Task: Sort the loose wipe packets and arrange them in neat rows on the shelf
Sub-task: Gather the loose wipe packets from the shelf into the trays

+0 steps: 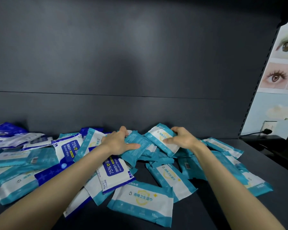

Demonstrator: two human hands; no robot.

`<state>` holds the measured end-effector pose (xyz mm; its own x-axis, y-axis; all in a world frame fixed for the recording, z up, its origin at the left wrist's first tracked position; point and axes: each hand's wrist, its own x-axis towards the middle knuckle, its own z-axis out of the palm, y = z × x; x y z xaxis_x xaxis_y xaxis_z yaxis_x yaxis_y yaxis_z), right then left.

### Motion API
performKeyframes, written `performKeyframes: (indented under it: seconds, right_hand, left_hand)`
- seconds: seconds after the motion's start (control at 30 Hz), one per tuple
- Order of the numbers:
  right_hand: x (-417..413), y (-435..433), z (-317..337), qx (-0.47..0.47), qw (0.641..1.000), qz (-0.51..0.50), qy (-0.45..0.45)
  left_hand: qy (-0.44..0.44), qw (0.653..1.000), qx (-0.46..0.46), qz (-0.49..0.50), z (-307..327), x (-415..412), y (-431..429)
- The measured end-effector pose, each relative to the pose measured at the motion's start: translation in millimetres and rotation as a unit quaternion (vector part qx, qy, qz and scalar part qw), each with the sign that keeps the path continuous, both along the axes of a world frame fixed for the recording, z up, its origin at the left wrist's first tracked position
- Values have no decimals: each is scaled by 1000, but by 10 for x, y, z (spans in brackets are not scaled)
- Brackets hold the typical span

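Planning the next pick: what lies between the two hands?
Head view: only packets, the teal packet the left hand grips, against the white-fronted packet the right hand grips.

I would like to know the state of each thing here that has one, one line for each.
left hand: grips the plain teal packet
right hand: grips the white-banded packet
other packets: loose, overlapping, no rows yet
plug: seems seated in the wall socket
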<state>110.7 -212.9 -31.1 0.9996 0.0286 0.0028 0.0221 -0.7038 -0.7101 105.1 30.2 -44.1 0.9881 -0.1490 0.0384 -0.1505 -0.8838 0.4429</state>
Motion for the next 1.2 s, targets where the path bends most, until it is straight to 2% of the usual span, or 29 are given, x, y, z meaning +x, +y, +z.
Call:
performKeyframes:
  seconds: [0.27, 0.47, 0.63, 0.77, 0.87, 0.97, 1.1, 1.2]
  right_hand:
    - [135, -58, 26, -5, 992, 7, 126]
    - [150, -76, 56, -51, 992, -2, 117]
    - [18, -38, 123, 17, 999, -15, 27]
    - [-141, 19, 159, 42, 995, -55, -77]
    - [-335, 8, 214, 133, 978, -76, -141]
    - [-638, 47, 336, 223, 957, -52, -181]
    - [-1076, 270, 515, 272, 940, -14, -204]
    - [-1431, 577, 578, 288, 935, 8, -206]
  left_hand:
    - [28, 991, -109, 70, 32, 91, 3]
    - [36, 975, -203, 78, -19, 120, 36]
    - [14, 973, -225, 50, -13, 40, 10]
    - [-77, 972, -217, 41, 98, -81, -96]
    - [-142, 945, -294, 31, 286, -220, -150]
    - [-183, 907, -378, 14, 504, -476, -135]
    - [-207, 865, -457, -13, 668, -975, 70]
    - [-223, 857, -463, -24, 679, -1412, 364]
